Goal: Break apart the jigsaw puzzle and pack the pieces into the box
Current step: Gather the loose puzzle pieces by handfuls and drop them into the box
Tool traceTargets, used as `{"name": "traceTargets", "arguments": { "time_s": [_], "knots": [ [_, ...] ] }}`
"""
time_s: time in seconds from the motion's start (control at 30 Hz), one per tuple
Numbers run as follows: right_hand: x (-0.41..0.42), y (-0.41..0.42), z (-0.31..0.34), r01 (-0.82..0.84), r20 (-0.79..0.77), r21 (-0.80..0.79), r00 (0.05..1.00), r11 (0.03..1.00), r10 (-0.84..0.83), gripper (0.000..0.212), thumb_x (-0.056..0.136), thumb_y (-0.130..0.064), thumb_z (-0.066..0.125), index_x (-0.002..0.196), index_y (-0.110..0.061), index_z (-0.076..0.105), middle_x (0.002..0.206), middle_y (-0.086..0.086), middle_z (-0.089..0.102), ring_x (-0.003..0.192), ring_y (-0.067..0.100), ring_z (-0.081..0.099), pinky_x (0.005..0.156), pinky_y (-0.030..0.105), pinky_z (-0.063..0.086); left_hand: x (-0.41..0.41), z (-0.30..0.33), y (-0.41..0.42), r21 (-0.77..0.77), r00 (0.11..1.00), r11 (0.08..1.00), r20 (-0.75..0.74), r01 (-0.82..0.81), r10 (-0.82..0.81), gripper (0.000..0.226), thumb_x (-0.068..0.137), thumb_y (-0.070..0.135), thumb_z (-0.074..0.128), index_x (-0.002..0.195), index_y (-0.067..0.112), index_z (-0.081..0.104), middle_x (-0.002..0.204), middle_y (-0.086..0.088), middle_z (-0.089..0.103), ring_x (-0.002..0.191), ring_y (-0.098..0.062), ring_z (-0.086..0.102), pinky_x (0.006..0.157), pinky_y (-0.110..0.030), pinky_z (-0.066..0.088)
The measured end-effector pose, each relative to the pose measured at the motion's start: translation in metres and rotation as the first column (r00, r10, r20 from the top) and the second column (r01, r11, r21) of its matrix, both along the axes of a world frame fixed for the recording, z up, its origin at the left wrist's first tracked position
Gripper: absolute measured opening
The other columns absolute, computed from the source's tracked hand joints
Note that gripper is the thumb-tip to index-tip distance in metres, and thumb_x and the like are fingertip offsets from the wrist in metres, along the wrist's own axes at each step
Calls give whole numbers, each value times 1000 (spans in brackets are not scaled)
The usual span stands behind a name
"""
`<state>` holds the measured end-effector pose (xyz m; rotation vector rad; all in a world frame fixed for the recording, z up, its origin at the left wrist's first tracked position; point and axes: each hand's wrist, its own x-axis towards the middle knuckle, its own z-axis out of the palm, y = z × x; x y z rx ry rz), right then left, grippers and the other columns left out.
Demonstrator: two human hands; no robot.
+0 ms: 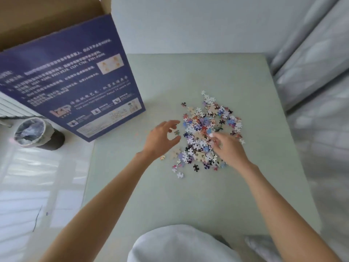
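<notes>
Gathering loose pieces (207,129) mid-table — left hand (162,138) fingers spread, right hand (228,148) fingers curled into them — next calls for scooping into the box (71,78).

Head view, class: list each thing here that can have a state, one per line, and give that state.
Jigsaw pieces: broken apart, in a loose heap on the table.
Box: open at the top, standing at the table's left edge.
Left hand: fingers spread and relaxed, holding nothing, beside the heap.
Right hand: fingers curled down into the heap; what they grip is hidden.
Waste bin: on the floor, lined with a bag.
</notes>
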<state>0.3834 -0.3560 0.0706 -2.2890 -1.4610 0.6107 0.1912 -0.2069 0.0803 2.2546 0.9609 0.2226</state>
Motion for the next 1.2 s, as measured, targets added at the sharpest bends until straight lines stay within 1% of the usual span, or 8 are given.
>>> {"name": "traceTargets", "arguments": {
  "time_s": [0.2, 0.37, 0.47, 0.6, 0.73, 0.83, 0.97, 1.2],
  "knots": [
    [43, -34, -49, 107, 5, -156, 994, 982, -107, 54, 85, -25, 65, 133, -14, 45, 133, 6, 48, 124, 25, 42, 97, 36, 39, 61, -67, -26, -94, 963, 996, -266, 11, -36, 73, 82, 40, 68, 143, 27, 31, 144, -5, 36, 128, -24, 39, 104, -40, 40],
    [41, -29, -74, -32, 34, -401, 998, 916, 49, 99, 68, -46, 77, 145, -25, 19, 151, 8, 11, 135, 33, 17, 102, 50, 36, 97, -92, -40, -30, 880, 983, -441, 184, -178, 86, 75, 48, 71, 144, 41, 20, 155, 3, 11, 139, -29, 13, 106, -48, 34],
    [36, -23, -86, -5, 43, -377, 999, 926, 23, 98, 67, -48, 77, 143, -25, 21, 145, 12, 17, 130, 32, 21, 95, 45, 44, 98, -100, -42, 18, 868, 984, -473, 180, -150, 76, 75, 45, 72, 139, 39, 32, 151, 4, 19, 135, -25, 22, 102, -42, 40],
    [27, -6, -91, 7, 11, -249, 1000, 969, -4, 89, 71, -40, 77, 141, -20, 26, 134, 12, 27, 121, 28, 30, 87, 35, 47, 79, -103, -46, 23, 928, 997, -368, 78, -64, 53, 80, 36, 70, 129, 35, 48, 141, 4, 34, 125, -19, 39, 91, -31, 48],
    [28, 10, -95, -54, 48, -235, 997, 970, 67, 85, 72, -43, 75, 138, -17, 29, 130, 11, 34, 115, 25, 39, 81, 31, 48, 61, -99, -48, -33, 956, 998, -292, -52, 41, 42, 85, 25, 67, 125, 28, 56, 129, -1, 46, 98, -19, 59, 82, -28, 47],
    [34, 17, -95, -114, 125, -254, 981, 960, 150, 85, 68, -52, 74, 134, -17, 35, 132, 11, 37, 118, 25, 37, 93, 32, 39, 54, -94, -48, -55, 965, 990, -239, -127, 111, 37, 86, 24, 66, 122, 28, 59, 114, -4, 56, 87, -20, 61, 78, -29, 49],
    [34, 25, -93, -256, 136, -250, 945, 934, 296, 96, 64, -56, 74, 139, -16, 28, 151, 13, 16, 137, 30, 18, 108, 43, 27, 51, -87, -44, -73, 964, 982, -215, -173, 154, 32, 87, 27, 64, 120, 26, 62, 105, -2, 67, 90, -20, 65, 84, -32, 50],
    [28, 26, -91, -305, 165, -214, 925, 928, 342, 78, 73, -49, 71, 134, -13, 38, 133, 7, 38, 118, 23, 39, 93, 30, 43, 49, -78, -40, -171, 936, 933, -214, -317, 279, 36, 88, 29, 64, 120, 18, 53, 92, -5, 69, 76, -21, 64, 69, -30, 50]
  ]
}}
